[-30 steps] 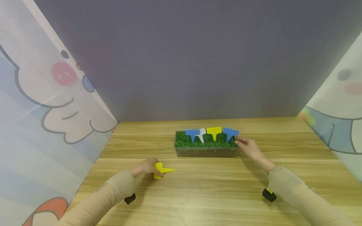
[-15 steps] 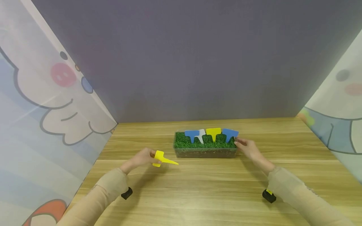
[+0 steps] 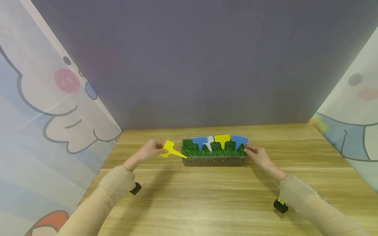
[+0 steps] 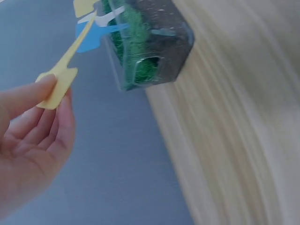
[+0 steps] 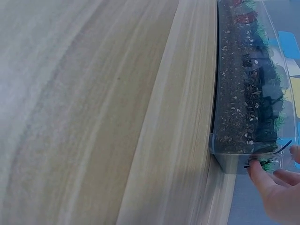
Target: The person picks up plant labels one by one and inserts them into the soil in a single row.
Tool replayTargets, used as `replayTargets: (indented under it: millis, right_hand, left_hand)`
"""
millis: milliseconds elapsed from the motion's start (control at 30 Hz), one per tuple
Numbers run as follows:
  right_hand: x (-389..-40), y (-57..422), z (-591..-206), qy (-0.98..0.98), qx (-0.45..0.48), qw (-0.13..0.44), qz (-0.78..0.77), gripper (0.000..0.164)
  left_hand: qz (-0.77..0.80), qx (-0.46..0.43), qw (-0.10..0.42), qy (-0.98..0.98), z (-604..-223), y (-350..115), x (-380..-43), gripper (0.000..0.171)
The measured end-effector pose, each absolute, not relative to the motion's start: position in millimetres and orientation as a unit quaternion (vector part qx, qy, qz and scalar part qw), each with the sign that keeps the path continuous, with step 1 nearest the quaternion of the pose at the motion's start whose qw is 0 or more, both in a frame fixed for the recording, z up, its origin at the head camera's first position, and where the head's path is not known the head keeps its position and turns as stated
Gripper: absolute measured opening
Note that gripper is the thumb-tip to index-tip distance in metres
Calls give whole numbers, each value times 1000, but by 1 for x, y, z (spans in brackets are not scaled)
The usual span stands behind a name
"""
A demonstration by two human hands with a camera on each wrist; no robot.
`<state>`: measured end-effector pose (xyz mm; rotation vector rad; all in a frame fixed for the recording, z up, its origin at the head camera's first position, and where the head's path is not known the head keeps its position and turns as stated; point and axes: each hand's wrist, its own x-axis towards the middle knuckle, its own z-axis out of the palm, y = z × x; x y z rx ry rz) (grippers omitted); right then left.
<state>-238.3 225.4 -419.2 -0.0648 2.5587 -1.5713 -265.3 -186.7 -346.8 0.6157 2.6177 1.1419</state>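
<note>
In the head view my left hand (image 3: pixel 151 149) pinches a yellow T-shaped plant label (image 3: pixel 169 149) by its wide head. The label's pointed stem slants down right, its tip by the front left corner of a clear plastic planter box (image 3: pixel 215 161). Soil and green grass fill that box. Upright in the grass stand a blue label (image 3: pixel 200 141), a white label (image 3: pixel 209 142), a yellow label (image 3: pixel 222 139) and a tilted blue label (image 3: pixel 239 140). My right hand (image 5: pixel 276 187) grips the box's right end, thumb against the end wall; some of its fingers are cut off in the right wrist view.
The box stands on a wood-grain table (image 3: pixel 206 196) in front of a grey back panel (image 3: pixel 200 65). Cartoon-printed side panels (image 3: pixel 59 108) flank the table. A black device (image 3: pixel 136 188) sits under the left wrist, another black device (image 3: pixel 280 206) under the right.
My left hand has risen and moved away from me with the yellow plant label, from the tabletop to the box's left end. The right hand stays at the box's right end.
</note>
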Motion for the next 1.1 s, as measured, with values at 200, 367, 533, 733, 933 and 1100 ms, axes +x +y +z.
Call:
replayTargets:
  millis: [200,367,533,733,933,1100]
  right_hand:
    - [-238,224,-419,854,-21,65,-515,54]
    - [-238,224,-419,854,-18,62,-516,53]
    - [-238,224,-420,855,-24,57,-516,52]
    - [-239,225,-422,855,-29,53,-515,53]
    - [-239,227,-424,856,-32,50,-514,53]
    - [-240,227,-427,855,-34,51,-516,54]
  left_hand:
    - [367,206,44,906,-339,-175,-280,18]
    - [314,228,18,921,-333,-161,-288,16]
    - [249,286,-25,925,-332,-148,-292,12]
    - [203,323,-61,922,-339,-134,-298,9]
    - [181,324,-67,926,-347,-122,-302,10]
    - [158,320,-59,932,-357,-117,-305,11]
